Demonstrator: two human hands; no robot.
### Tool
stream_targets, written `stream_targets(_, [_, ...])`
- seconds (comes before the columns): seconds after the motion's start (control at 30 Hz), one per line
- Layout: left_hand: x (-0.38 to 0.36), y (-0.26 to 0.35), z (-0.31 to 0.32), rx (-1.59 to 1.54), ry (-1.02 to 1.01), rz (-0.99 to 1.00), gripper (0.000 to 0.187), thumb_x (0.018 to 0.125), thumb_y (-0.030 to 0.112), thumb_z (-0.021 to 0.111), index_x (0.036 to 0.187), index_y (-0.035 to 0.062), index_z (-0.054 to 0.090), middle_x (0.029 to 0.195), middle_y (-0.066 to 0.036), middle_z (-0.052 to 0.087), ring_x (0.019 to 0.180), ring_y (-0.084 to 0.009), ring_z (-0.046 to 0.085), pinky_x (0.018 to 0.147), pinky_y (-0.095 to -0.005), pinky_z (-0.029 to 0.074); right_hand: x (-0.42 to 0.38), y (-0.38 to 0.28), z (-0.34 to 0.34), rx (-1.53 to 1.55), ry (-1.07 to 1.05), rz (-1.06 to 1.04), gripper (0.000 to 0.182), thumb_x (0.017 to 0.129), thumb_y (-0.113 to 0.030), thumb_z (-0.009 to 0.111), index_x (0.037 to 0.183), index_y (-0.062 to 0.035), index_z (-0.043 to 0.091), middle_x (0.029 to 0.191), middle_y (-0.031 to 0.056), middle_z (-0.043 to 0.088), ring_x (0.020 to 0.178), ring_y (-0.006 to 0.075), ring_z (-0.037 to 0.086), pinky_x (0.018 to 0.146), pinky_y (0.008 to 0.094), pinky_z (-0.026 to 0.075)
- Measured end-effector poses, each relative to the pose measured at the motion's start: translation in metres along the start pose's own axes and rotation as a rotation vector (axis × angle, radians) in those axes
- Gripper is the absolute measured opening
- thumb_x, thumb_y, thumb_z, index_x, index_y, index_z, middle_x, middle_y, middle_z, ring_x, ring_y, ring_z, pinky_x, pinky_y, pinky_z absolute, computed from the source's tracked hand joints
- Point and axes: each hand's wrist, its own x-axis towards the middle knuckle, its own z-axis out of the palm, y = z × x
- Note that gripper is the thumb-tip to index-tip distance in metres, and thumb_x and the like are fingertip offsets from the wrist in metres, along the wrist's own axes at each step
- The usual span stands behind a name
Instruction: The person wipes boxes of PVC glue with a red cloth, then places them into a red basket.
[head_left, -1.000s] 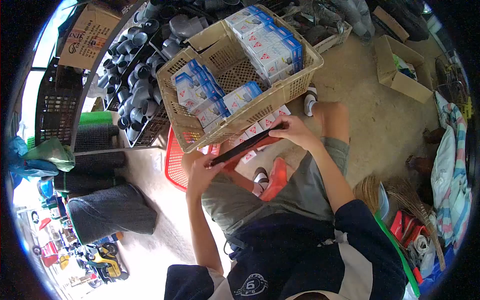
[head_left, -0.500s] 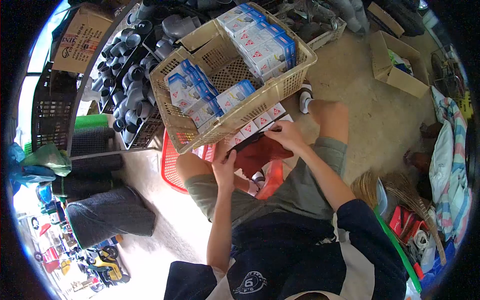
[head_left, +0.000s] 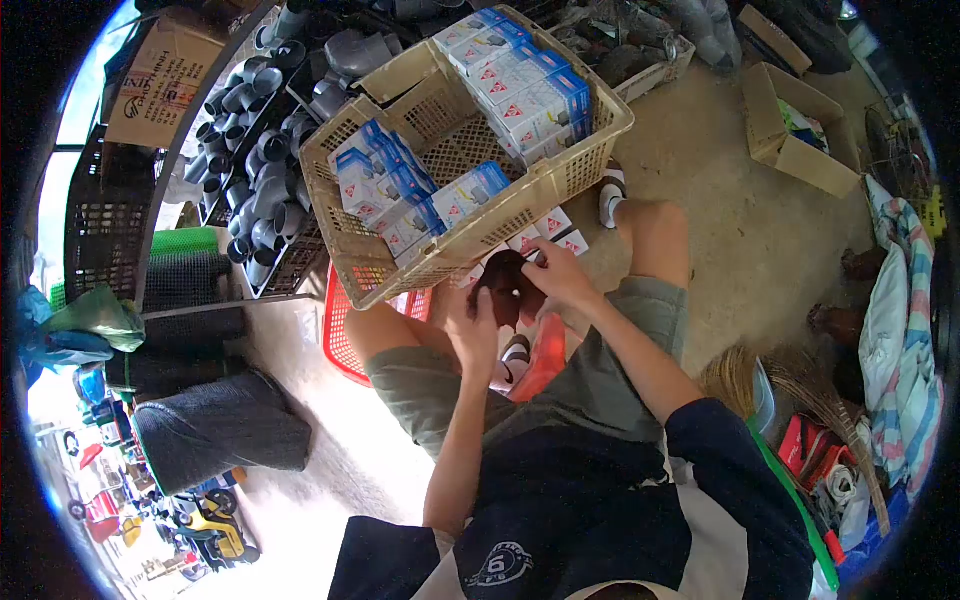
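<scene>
A dark reddish-brown cloth is bunched up between my two hands, above my lap. My left hand is closed on its left side. My right hand pinches its upper right edge. Just beyond them stands a beige plastic crate with blue-and-white boxes in it. More small white boxes lie on the floor between the crate and my right hand. Something red lies below the cloth, between my legs.
A red basket sits partly under the crate. Grey pipe fittings fill racks at the upper left. An open cardboard box stands at the upper right. Brooms and bags lie at the right.
The cloth, stretched out between my hands before, is now bunched up. My left hand has moved to the right, and my right hand slightly up and left.
</scene>
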Motion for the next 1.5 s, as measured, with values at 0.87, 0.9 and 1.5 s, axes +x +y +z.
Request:
stream_targets(0.87, [0.003, 0.011, -0.082, 0.173, -0.053, 0.08, 0.019, 0.092, 0.01, 0.063, 0.107, -0.0015, 0.066, 0.078, -0.015, 0.069, 0.069, -0.0174, 0.067, 0.064, -0.0311, 0.052, 0.003, -0.043, -0.002, -0.607, -0.463, -0.29, 0.031, 0.091, -0.037, 0.062, 0.111, -0.0134, 0.065, 0.092, 0.0162, 0.07, 0.089, 0.0358, 0.067, 0.079, 0.0485, 0.052])
stream_targets(0.9, [0.002, 0.016, -0.08, 0.17, -0.053, 0.081, 0.019, 0.092, 0.009, 0.064, 0.108, -0.0015, 0.067, 0.077, -0.015, 0.069, 0.068, -0.0167, 0.066, 0.063, -0.0304, 0.052, 0.003, -0.042, 0.0, -0.6, -0.427, -0.289, 0.032, 0.091, -0.036, 0.062, 0.114, -0.0136, 0.064, 0.091, 0.0169, 0.07, 0.088, 0.0363, 0.067, 0.078, 0.0488, 0.053])
stream_targets(1.5, [-0.032, -0.007, -0.012, 0.169, -0.031, 0.17, 0.018, 0.089, 0.005, 0.066, 0.106, -0.0009, 0.064, 0.089, -0.018, 0.072, 0.083, -0.033, 0.073, 0.074, -0.0388, 0.056, 0.014, -0.003, 0.013, 0.614, -0.418, 0.047, 0.029, 0.092, -0.007, 0.045, 0.114, -0.0044, 0.064, 0.116, 0.0078, 0.063, 0.094, 0.017, 0.065, 0.085, 0.0329, 0.058])
